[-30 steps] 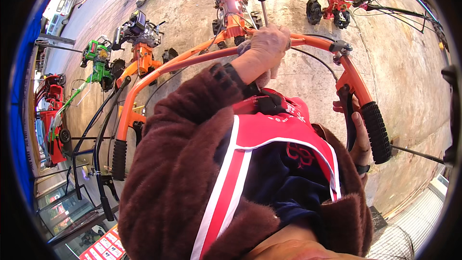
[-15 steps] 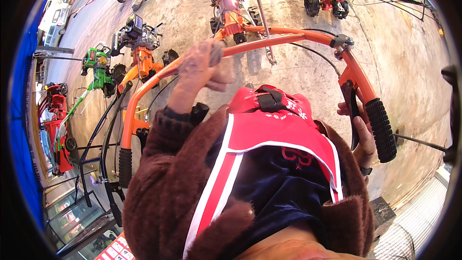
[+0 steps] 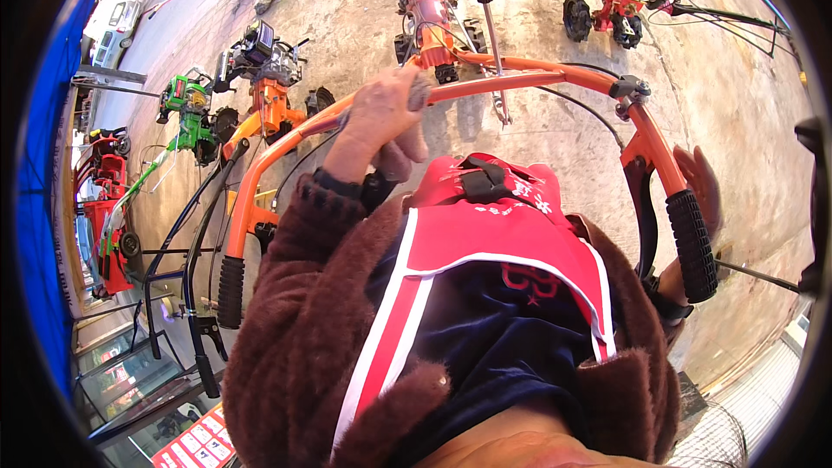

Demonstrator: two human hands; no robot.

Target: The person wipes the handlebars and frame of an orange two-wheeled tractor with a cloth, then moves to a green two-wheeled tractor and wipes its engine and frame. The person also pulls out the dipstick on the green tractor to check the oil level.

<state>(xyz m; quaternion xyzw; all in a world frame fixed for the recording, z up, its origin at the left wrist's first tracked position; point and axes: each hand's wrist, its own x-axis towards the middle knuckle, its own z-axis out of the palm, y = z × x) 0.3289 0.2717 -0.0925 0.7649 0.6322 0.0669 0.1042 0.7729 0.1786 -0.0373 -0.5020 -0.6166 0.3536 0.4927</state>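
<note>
A walking tractor's orange handlebar [image 3: 520,81] curves around in front of me, with black ribbed grips on both ends. My left hand [image 3: 381,117] is closed at the bar's left-centre stretch. A greyish patch [image 3: 419,92] shows at its fingers; what it is I cannot make out. Beyond the bar's right arm, just above the right grip [image 3: 691,247], my right hand [image 3: 702,191] has its fingers stretched out, partly hidden by the bar. A black lever [image 3: 642,217] hangs inside that grip. The tractor's engine and orange-red gearbox [image 3: 433,22] stand ahead.
To the left stand an orange tiller [image 3: 269,100], a green one [image 3: 189,121] and a red machine [image 3: 106,199]. Black handlebars [image 3: 186,295] reach close to my left side. A red tiller [image 3: 614,0] stands at the far right, its long handles extending right.
My right hand has moved from the lever on the grip's inner side to the outer side, fingers now straight. My left hand has shifted slightly right along the bar. The view has shifted slightly.
</note>
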